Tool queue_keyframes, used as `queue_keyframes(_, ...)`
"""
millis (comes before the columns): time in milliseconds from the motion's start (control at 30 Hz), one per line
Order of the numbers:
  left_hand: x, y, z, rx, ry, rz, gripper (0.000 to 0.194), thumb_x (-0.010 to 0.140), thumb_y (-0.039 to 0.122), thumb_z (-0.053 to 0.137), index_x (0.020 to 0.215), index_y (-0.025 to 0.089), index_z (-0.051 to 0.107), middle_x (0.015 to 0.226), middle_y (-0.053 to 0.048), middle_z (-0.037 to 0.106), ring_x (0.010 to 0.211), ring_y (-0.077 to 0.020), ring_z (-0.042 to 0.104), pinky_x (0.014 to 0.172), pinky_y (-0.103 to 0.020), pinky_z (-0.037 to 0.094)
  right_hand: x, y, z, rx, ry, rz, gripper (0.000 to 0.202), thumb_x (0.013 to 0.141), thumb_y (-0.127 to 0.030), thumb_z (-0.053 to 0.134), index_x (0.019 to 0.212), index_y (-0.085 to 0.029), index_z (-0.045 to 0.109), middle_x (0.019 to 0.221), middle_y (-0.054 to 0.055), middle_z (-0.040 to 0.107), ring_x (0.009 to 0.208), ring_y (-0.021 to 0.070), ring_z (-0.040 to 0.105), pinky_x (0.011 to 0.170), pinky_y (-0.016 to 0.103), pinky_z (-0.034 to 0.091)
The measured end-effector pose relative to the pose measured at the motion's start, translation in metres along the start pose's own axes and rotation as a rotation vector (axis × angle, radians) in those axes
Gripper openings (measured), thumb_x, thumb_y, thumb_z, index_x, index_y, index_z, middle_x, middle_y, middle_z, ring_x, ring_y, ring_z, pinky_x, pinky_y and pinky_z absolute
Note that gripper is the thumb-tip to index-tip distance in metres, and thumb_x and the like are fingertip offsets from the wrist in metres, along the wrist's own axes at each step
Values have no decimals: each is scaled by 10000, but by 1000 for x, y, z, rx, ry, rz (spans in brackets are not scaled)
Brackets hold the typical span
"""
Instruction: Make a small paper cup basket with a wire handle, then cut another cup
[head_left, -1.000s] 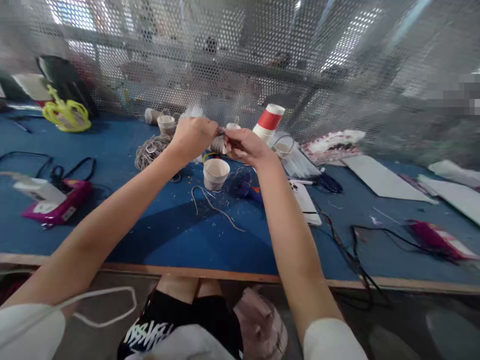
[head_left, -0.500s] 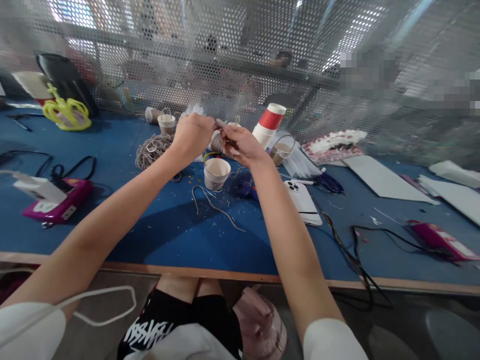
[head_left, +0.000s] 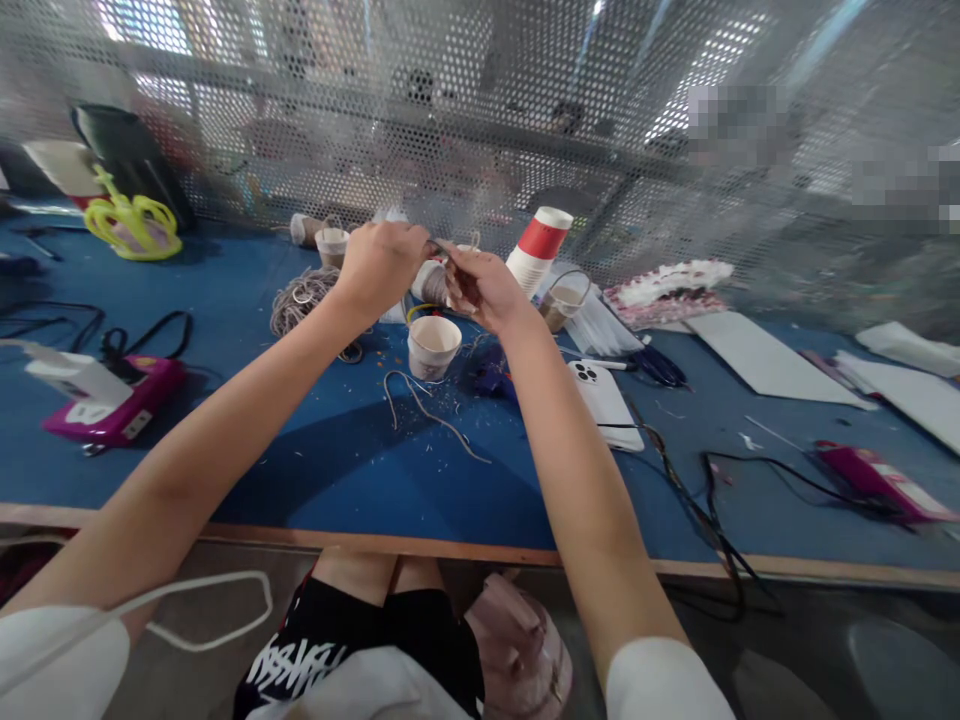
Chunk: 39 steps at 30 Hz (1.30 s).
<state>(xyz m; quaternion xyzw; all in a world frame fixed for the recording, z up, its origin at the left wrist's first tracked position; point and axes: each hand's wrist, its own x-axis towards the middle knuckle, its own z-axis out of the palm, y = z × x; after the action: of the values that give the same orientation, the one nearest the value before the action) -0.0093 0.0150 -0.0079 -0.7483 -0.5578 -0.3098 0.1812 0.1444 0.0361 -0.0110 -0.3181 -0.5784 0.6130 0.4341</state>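
Above the table my left hand (head_left: 384, 265) and my right hand (head_left: 486, 285) meet, fingertips nearly touching. Both are closed in a pinch around a small, thin, dark piece (head_left: 439, 247) whose kind I cannot make out. Just below them stands a small white paper cup (head_left: 433, 350), upright. A length of grey-brown cord (head_left: 442, 422) curls on the table in front of the cup. Behind the hands is a roll of grey-brown cord (head_left: 433, 283), partly hidden. To the left of the left hand lies a loose heap of the same cord (head_left: 295, 300).
A tilted stack of paper cups (head_left: 534, 250) stands behind my right hand, beside a small handled basket (head_left: 564, 300). A white phone (head_left: 606, 402) lies by my right forearm. A purple power strip (head_left: 142, 405) sits at left. Perforated metal mesh (head_left: 480, 110) rises behind.
Both hands stay together in nearly the same place. The fingers of my right hand have shifted slightly. The cup and cord have not moved.
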Motion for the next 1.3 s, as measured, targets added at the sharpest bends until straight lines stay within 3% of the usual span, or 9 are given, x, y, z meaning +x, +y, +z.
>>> queue_keyframes(167,-1,2,-1,-20,-29,-25,306,910,327,447,802,185,696,835,-115,721,822,-230,659,730,-327,463,-1,-2,2,-18,69,66,449,991,-306,436,563,-177,479,423,-71,433,328,32,344,317,168,213)
queue_keyframes(367,0,-3,7,-45,21,-75,308,887,320,441,748,192,685,809,-111,727,856,-237,669,769,-331,466,0,-2,-2,-60,16,48,477,966,-406,482,543,-200,406,395,-89,352,326,34,287,346,173,218)
queue_keyframes(567,1,5,0,-51,-22,-170,290,905,305,464,791,175,697,877,-120,746,869,-237,665,768,-356,435,1,-4,3,82,72,102,429,1005,-312,409,596,-185,445,448,-93,393,330,15,256,338,130,220)
queue_keyframes(767,0,7,-7,-60,-70,-205,342,948,347,410,875,172,695,1002,-133,736,934,-245,659,784,-382,403,-2,-8,9,180,-13,123,493,1024,-340,348,566,-175,424,425,-100,307,330,8,171,334,106,233)
queue_keyframes(967,-1,1,-4,-14,-64,-208,358,958,330,377,902,162,689,1043,-155,728,960,-260,654,792,-379,399,-4,-8,7,148,17,155,442,992,-378,435,600,-177,468,432,-82,387,346,16,286,326,129,229)
queue_keyframes(1200,0,-2,-3,-20,-3,-216,325,958,333,399,913,186,685,996,-102,742,944,-222,651,786,-358,405,5,-1,-1,115,-93,139,476,978,-450,445,583,-186,433,412,-102,334,324,14,229,345,129,245)
queue_keyframes(1300,-2,-6,-1,-23,14,-164,351,967,315,360,980,198,691,1006,-118,737,954,-240,660,780,-364,414,4,0,-2,36,-62,105,449,933,-497,513,607,-192,459,452,-87,404,356,24,339,364,138,292)
